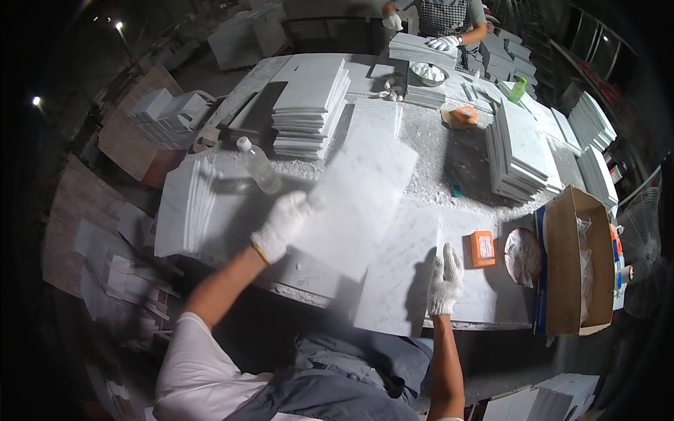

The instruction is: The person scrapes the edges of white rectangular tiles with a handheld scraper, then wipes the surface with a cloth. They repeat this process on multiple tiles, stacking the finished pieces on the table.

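Observation:
My left hand (pixel 284 221), in a white knit glove, grips the left edge of a pale marble tile (pixel 365 200). That tile is tilted above the table and smeared by motion; the fingertips are partly hidden. Another grey-veined marble tile (pixel 397 270) lies at the table's near edge, jutting slightly over it. My right hand (pixel 446 281), gloved too, rests flat along this tile's right side with its fingers stretched out. Just right of that hand sits an orange block (pixel 482 248) with a pale label, then a round, whitish crinkled dish (pixel 524 257).
Tile stacks stand at back left (pixel 305 105) and right (pixel 518 151). A clear bottle (pixel 258 165) is beyond my left hand. An open cardboard box (pixel 558 263) borders the right side, near a fan (pixel 642 242). Across the dusty table, a gloved co-worker (pixel 449 24) handles tiles.

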The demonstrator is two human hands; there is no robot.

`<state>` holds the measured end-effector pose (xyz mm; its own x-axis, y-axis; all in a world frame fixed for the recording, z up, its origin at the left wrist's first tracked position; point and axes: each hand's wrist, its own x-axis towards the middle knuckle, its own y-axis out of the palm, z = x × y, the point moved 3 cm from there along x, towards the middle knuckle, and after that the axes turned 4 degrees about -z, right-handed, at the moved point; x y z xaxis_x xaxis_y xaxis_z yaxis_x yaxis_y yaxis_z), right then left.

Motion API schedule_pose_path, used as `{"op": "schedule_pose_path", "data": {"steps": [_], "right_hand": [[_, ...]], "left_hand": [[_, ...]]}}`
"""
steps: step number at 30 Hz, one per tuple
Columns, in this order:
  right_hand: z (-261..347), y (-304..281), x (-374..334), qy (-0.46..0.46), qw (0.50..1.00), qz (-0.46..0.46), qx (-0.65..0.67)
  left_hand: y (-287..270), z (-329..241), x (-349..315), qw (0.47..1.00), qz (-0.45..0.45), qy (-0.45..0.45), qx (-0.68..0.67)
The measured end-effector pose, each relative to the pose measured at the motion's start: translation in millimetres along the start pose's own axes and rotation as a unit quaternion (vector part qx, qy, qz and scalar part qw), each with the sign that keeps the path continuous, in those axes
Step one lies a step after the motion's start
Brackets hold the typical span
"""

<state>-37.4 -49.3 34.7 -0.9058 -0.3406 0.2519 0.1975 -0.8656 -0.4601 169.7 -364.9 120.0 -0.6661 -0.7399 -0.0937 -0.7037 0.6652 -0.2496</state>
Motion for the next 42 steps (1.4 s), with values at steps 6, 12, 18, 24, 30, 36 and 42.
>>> {"op": "schedule_pose_path", "data": {"steps": [6, 12, 18, 24, 30, 36, 42], "right_hand": [[-21, 28, 34, 0.020, 0.997, 0.025, 0.073], [-54, 38, 34, 0.052, 0.990, -0.049, 0.123], [-56, 38, 36, 0.009, 0.996, -0.054, 0.070], [-49, 39, 37, 0.013, 0.993, -0.069, 0.090], [-44, 38, 36, 0.080, 0.986, -0.049, 0.137], [-48, 42, 36, 0.080, 0.986, -0.019, 0.147], [-67, 42, 32, 0.098, 0.993, -0.041, 0.049]], "left_hand": [[-73, -88, 126, 0.982, -0.111, 0.076, 0.133], [-131, -100, 249, 0.983, -0.173, 0.024, 0.063], [-156, -81, 324, 0.981, -0.176, -0.011, -0.078], [-168, -67, 348, 0.980, -0.180, -0.089, 0.013], [-170, -38, 363, 0.973, -0.196, -0.031, 0.120], [-177, -134, 342, 0.774, -0.268, 0.066, 0.570], [-70, -192, 242, 0.849, -0.151, 0.309, 0.402]]}}
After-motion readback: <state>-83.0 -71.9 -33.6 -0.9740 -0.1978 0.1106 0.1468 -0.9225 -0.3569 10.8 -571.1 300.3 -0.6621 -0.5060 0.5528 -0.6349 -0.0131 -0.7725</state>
